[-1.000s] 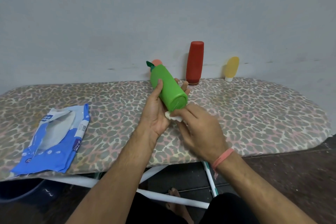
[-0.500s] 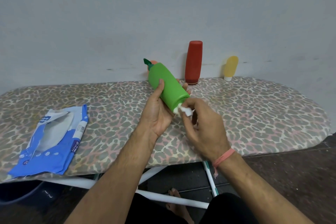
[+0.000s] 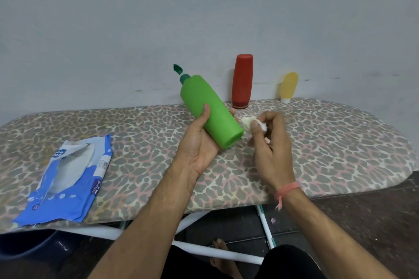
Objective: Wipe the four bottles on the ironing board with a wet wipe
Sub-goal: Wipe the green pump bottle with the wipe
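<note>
Risk: green bottle (image 3: 210,111) lies tilted in my left hand (image 3: 199,142), fingers curled round it; right hand (image 3: 269,142) beside its base pinches wet wipe (image 3: 248,123). Damp plastic could slip.

Blue wipes packet (image 3: 68,179): partial white letters "ee"; rest illegible.

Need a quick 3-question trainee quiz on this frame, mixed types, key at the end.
1. True or false: the red bottle lies on its side on the ironing board.
2. Which hand holds the green bottle? A) left hand B) right hand
3. Fill in: the right hand pinches a crumpled ____.

Key:
1. False; it stands upright by the wall, like the yellow bottle.
2. A
3. wet wipe
</note>
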